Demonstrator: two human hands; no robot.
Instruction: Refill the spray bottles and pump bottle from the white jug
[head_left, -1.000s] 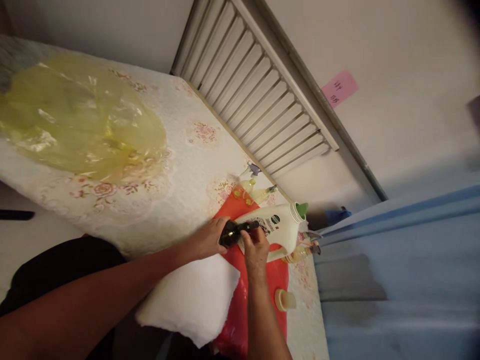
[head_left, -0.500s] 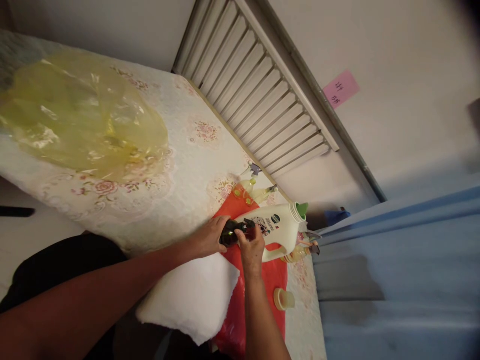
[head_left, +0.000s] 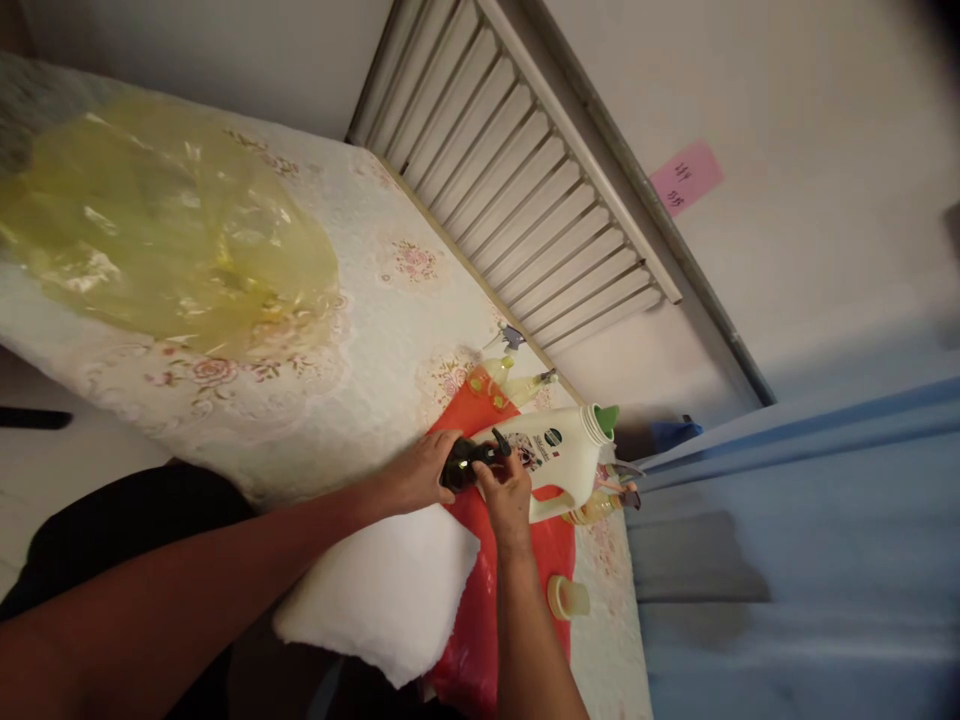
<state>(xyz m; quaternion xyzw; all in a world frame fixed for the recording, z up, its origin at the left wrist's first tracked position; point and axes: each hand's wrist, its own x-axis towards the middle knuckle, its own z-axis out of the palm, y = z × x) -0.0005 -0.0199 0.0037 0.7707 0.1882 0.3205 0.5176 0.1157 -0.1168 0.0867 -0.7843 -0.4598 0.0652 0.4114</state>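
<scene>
My left hand (head_left: 424, 474) is wrapped round the body of a small dark pump bottle (head_left: 460, 464), tilted nearly onto its side. At its neck, my right hand (head_left: 507, 500) grips the black pump head (head_left: 501, 442) between thumb and fingers. Just behind them a large white detergent jug (head_left: 564, 452) stands uncapped, with green showing in its mouth. Beneath lies a red plastic bag (head_left: 547, 548). On the bag's edge sits a pale cap (head_left: 568, 598). A white paper towel (head_left: 386, 590) spreads below my left wrist.
A yellow plastic bag (head_left: 172, 230) covers the table's left part. Clear spray bottles (head_left: 529, 388) stand behind the jug, and another bottle (head_left: 600, 508) is right of it. A radiator (head_left: 517, 180) borders the back; a blue curtain (head_left: 810, 540) hangs at the right.
The pump head has turned, its spout now pointing more up and to the right. My right hand has shifted slightly; my left keeps its hold on the bottle.
</scene>
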